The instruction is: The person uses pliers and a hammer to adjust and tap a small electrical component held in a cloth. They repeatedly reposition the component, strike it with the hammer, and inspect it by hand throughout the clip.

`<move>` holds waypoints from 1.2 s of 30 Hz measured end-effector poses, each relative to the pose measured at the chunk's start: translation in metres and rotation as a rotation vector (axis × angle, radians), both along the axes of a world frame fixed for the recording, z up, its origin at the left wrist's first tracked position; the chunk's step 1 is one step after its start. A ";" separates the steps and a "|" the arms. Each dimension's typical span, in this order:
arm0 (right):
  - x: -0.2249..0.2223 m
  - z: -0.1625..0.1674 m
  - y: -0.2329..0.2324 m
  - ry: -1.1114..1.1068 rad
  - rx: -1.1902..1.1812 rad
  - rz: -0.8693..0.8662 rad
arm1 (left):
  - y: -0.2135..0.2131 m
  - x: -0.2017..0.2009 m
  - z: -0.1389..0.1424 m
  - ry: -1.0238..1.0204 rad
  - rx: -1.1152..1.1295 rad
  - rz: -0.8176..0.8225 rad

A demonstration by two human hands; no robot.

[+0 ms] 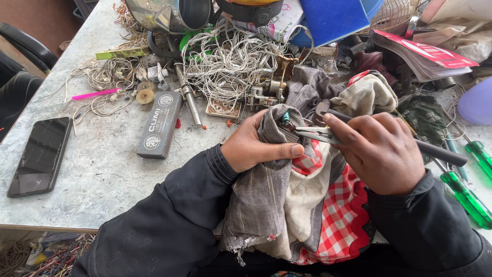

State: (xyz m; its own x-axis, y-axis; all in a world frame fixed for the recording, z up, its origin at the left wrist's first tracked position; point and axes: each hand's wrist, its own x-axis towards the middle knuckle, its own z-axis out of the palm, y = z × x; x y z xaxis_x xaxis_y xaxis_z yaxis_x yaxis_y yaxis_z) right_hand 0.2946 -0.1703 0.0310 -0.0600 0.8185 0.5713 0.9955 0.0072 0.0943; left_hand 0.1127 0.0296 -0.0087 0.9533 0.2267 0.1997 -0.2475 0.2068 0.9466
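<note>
1. Left hand (256,146) is curled shut around a bunched-up grey cloth (266,169), thumb laid flat across the front of the fold and the fingers wrapped behind it. Something small and teal (285,117) pokes out of the top of the bundle; too small to tell what it is.
2. Right hand (382,154) is closed on a pair of needle-nose pliers (320,135), with the dark handles sticking out to the right past the knuckles. The metal tips point left and sit right at the cloth in the other hand. Can't tell if the tips are actually pinching anything.
3. The cloth itself: worn grey checked fabric with frayed edges, draped from the left hand down over the table edge towards the lap. It's layered with a cream quilted rag (307,200) and a red-and-white checked cloth (341,215) with a red scalloped trim.
4. All of this is at the near edge of a pale marbled table (102,174), roughly centre.
5. Other stuff around: black phone (41,155) lying flat on the left, a long dark grey box (160,124) beside it, a big tangle of white wires (230,61) behind the hands, a pink pen (95,94), and two green-handled screwdrivers (469,200) on the right.
</note>
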 end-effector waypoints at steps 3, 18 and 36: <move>-0.004 -0.001 0.002 0.031 -0.028 -0.004 | -0.003 0.002 0.000 -0.006 0.083 0.082; -0.011 -0.026 -0.001 0.443 -0.237 -0.028 | -0.002 0.002 -0.011 -0.008 1.058 0.528; 0.006 -0.042 -0.008 2.049 -0.929 0.459 | 0.014 -0.010 -0.007 -0.302 1.193 0.373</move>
State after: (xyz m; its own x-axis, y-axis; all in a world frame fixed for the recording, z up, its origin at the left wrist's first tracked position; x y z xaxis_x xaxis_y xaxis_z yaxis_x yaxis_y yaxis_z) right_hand 0.3003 -0.1784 -0.0107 -0.2862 0.9108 -0.2976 -0.3449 -0.3877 -0.8548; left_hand 0.1027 0.0436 -0.0152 0.7529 0.0012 0.6581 -0.3431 -0.8527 0.3940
